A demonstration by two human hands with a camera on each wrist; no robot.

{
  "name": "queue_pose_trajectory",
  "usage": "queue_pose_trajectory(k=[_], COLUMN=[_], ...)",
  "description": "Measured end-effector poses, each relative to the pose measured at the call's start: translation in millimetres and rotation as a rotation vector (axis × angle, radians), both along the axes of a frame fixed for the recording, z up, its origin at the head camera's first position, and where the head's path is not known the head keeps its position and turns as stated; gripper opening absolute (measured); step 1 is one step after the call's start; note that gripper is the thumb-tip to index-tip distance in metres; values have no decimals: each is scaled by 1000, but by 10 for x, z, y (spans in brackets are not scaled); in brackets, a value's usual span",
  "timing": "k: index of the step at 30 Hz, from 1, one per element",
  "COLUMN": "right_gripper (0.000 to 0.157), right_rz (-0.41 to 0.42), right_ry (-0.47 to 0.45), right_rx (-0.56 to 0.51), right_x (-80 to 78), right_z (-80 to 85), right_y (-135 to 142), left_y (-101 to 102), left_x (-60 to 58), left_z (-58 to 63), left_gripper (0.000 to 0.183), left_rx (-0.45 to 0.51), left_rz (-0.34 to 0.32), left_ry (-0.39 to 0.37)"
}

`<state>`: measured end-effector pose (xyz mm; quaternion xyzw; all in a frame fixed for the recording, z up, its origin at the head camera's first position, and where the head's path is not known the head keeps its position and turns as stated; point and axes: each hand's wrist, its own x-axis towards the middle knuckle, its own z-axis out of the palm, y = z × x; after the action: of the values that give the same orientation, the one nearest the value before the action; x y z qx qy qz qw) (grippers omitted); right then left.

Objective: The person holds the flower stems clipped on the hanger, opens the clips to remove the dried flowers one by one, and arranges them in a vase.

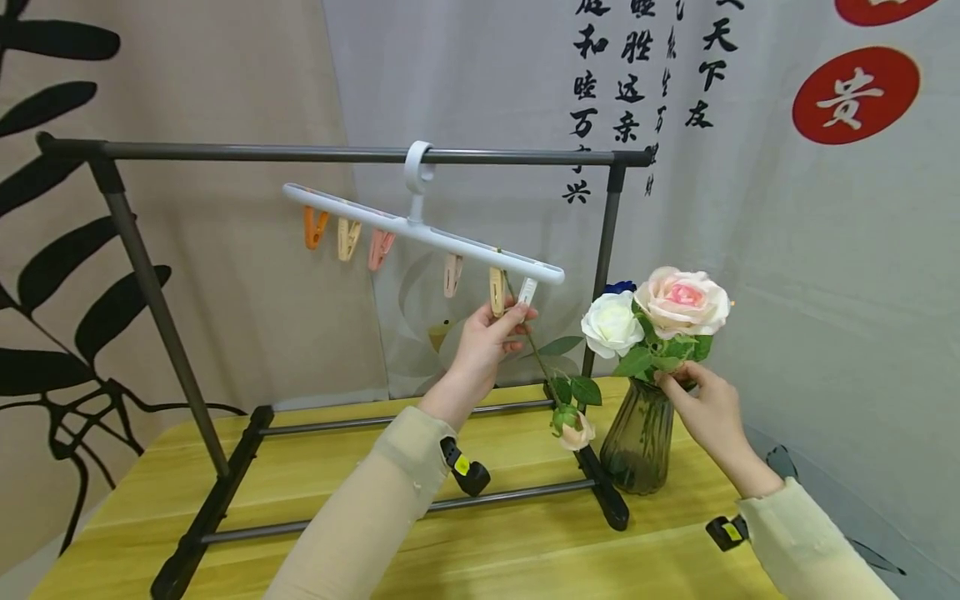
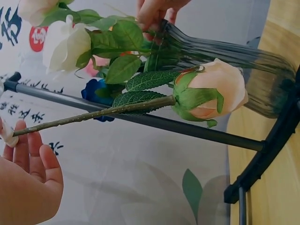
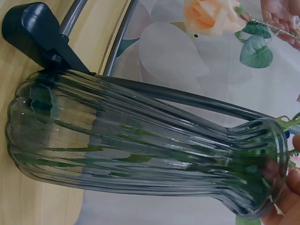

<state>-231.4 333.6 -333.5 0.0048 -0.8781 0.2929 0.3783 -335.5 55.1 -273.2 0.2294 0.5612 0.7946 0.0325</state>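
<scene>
My left hand (image 1: 487, 337) pinches a white clothespin (image 1: 528, 291) at the right end of a white hanger (image 1: 450, 242). A peach rose (image 1: 576, 433) hangs head down there, its stem running up beside the fingers; in the left wrist view the end of the stem (image 2: 70, 121) meets the clip. With thumb and fingers at the mouth of a ribbed glass vase (image 1: 637, 437), my right hand (image 1: 705, 404) grips its rim, close under the leaves. In the vase stand a pink rose (image 1: 684, 302), a white rose (image 1: 613, 325) and a dark blue flower (image 1: 619, 287).
The hanger hooks over the top bar (image 1: 262, 152) of a dark rack standing on the wooden table (image 1: 337, 483). Several other clothespins, among them an orange one (image 1: 315, 227), hang from it. The vase stands beside the rack's right foot (image 1: 609, 500). A printed curtain (image 1: 480, 75) hangs behind.
</scene>
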Motion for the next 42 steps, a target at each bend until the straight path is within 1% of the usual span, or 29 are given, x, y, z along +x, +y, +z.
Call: queue_pose_trajectory(k=[3, 5, 7, 9, 12, 14, 16, 18, 21, 24, 27, 29, 30, 32, 35, 37, 39, 40, 41, 42], right_gripper=[25, 25, 28, 29, 20, 14, 9, 9, 10, 12, 15, 18, 20, 25, 29, 29, 26, 25, 24, 25], right_rz=[-5, -12, -7, -5, -2, -3, -2, 3, 12, 20, 13, 6, 4, 6, 51, 114, 191, 246, 309, 377], right_ry=[-5, 16, 63, 129, 214, 236, 223, 186, 130, 99, 103, 141, 176, 282, 506, 672, 828, 891, 934, 957], right_rx=[-45, -64, -69, -44, 16, 66, 99, 116, 119, 115, 77, 14, -25, -101, -173, -193, -182, -166, -148, -123], right_x=[14, 20, 23, 22, 22, 28, 40, 51, 64, 79, 123, 160, 181, 228, 324, 411, 499, 532, 560, 573], right_z=[6, 0, -9, -17, -24, -22, -15, -10, -4, -4, 4, 30, 50, 99, 227, 353, 485, 540, 590, 622], right_y=[-9, -12, -13, -11, -8, -2, -3, -3, -3, -1, -10, -29, -40, -72, -185, -346, -563, -675, -792, -896], left_y=[-3, -6, -10, -16, -25, -27, -29, -31, -36, -40, -36, -36, -35, -34, -34, -34, -35, -36, -38, -40], left_x=[2, 5, 7, 9, 4, 3, 3, 7, 18, 27, 29, 28, 28, 26, 24, 20, 18, 20, 20, 21], left_z=[-1, -4, -10, -12, -12, -7, -3, 0, 1, -10, -32, -41, -46, -52, -59, -64, -69, -69, -69, -67], left_gripper=[18, 18, 17, 17, 17, 17, 17, 17, 18, 19, 20, 20, 20, 22, 23, 23, 22, 22, 22, 21], left_rx=[1, 0, -1, 1, 5, 8, 9, 8, -1, -9, -7, -5, -6, -11, -10, -7, -2, -1, 0, 0], left_rz=[0, -1, 0, 0, 1, 0, -1, -1, 5, 14, 13, 13, 12, 15, 16, 14, 8, 6, 3, 3], left_ry=[-4, -7, -10, -9, -4, 0, 4, 6, 7, -2, -14, -16, -18, -20, -23, -23, -17, -14, -11, -9])
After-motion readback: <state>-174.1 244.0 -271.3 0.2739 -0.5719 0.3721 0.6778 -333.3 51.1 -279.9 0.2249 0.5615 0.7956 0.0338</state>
